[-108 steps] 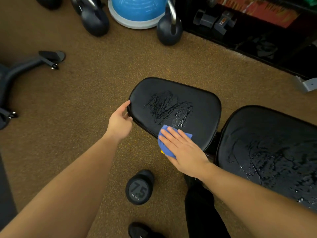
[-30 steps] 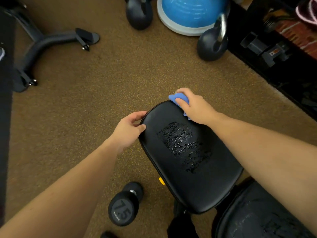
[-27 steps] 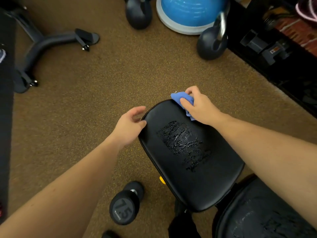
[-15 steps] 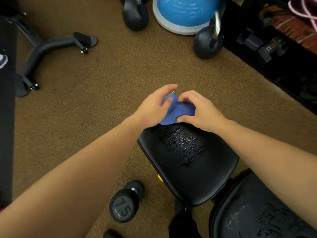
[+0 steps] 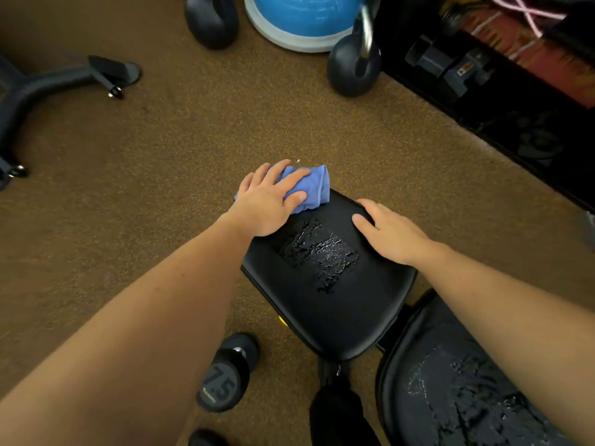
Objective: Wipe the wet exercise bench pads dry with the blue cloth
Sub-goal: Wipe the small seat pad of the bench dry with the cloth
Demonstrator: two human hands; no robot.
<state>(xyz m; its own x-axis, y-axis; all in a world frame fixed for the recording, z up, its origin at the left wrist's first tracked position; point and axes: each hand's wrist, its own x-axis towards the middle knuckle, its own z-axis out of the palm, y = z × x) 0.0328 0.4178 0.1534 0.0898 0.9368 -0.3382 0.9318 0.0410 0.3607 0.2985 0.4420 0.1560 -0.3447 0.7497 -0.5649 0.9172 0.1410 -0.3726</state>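
Observation:
A black seat pad fills the middle of the view, with a patch of water beads at its centre. My left hand lies flat on the bunched blue cloth at the pad's far left corner, fingers straight. On the pad's far right edge rests my right hand, holding nothing. A second black pad at the lower right is wet with streaks and drops.
A 7.5 dumbbell lies on the brown floor beside the seat pad. Two kettlebells and a blue balance dome stand at the far side. A black rack runs along the right, and a machine's dark legs sit at far left.
The cloth passed from my right hand to my left hand. My left hand now presses it on the pad's far corner, and my right hand moved to the pad's right edge.

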